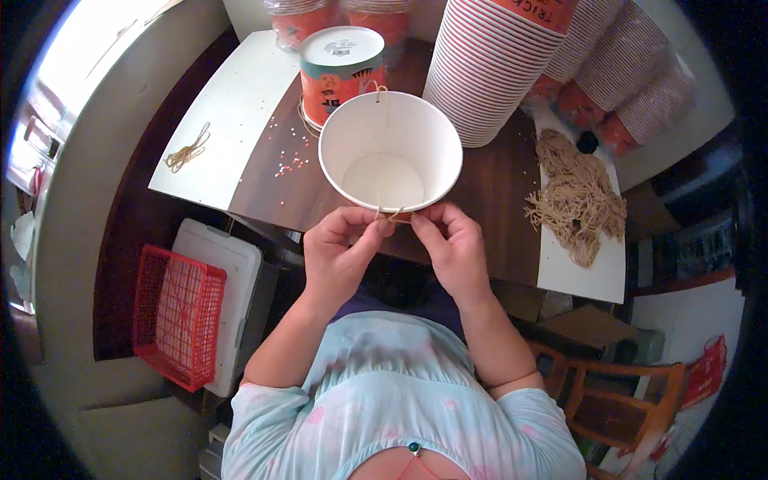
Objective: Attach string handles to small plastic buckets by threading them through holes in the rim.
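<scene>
An open paper bucket (340, 140) with a white inside stands at the near edge of the brown table, its mouth tipped toward me. A thin tan cord (382, 94) is looped through a hole in its far rim and hangs down inside. At the near rim, more tan cord (392, 216) lies between my fingers. My left hand (340, 244) pinches it between thumb and forefinger. My right hand (454, 250) pinches too, thumb and forefinger on the cord close against the rim. The bucket's outer near side is hidden from view.
Behind stands an upside-down orange and green bucket (342, 84). A tall stack of nested buckets (490, 76) rises to its right. Tan cords lie in a tangled pile (578, 200) at right and a small bundle (189, 152) at left. A red basket (178, 316) is below left; a wooden chair (620, 400) is below right.
</scene>
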The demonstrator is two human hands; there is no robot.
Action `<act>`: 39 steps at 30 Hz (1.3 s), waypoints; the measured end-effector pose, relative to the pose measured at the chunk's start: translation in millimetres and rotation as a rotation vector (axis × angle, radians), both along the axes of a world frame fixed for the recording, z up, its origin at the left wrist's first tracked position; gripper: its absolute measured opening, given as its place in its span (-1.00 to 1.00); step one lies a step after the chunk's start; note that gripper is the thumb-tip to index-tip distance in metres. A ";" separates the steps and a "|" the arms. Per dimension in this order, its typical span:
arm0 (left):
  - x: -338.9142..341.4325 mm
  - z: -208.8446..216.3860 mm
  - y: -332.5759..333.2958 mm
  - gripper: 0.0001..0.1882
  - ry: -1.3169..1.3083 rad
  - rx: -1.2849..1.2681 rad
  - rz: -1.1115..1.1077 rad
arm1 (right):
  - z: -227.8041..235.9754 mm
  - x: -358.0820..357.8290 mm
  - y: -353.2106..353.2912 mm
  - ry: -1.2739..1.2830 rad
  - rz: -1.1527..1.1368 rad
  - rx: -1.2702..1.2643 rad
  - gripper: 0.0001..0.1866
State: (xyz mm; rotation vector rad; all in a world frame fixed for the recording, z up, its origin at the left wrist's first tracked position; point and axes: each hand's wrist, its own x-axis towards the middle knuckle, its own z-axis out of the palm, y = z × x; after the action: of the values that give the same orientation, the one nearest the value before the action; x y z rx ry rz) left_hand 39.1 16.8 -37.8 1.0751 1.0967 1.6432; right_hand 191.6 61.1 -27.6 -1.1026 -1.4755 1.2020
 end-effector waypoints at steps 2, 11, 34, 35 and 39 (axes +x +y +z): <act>1.7 3.0 -0.7 -0.92 -0.002 -0.004 0.010 | -2.4 0.8 1.0 -0.040 -0.009 0.022 -0.80; 0.5 7.7 -1.2 -0.90 -0.023 -0.018 -0.004 | 8.4 -1.8 1.3 -0.283 -0.092 0.337 -0.87; -10.5 19.9 1.0 -0.93 0.454 0.256 -0.006 | 30.1 12.1 -6.7 -0.348 -0.032 0.541 -0.64; -10.6 18.0 0.0 -0.92 0.512 0.288 0.052 | 29.1 10.1 -5.6 -0.353 0.010 0.668 -0.61; -9.2 25.5 -2.7 -0.89 0.672 0.418 0.151 | 21.3 1.3 -2.9 -0.379 0.116 0.875 -0.64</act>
State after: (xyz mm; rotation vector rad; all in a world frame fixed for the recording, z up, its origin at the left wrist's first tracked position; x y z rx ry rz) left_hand 29.8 14.1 -12.4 1.9542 1.2985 1.7167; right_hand 192.8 58.2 -6.3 -0.6429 -2.0796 0.3061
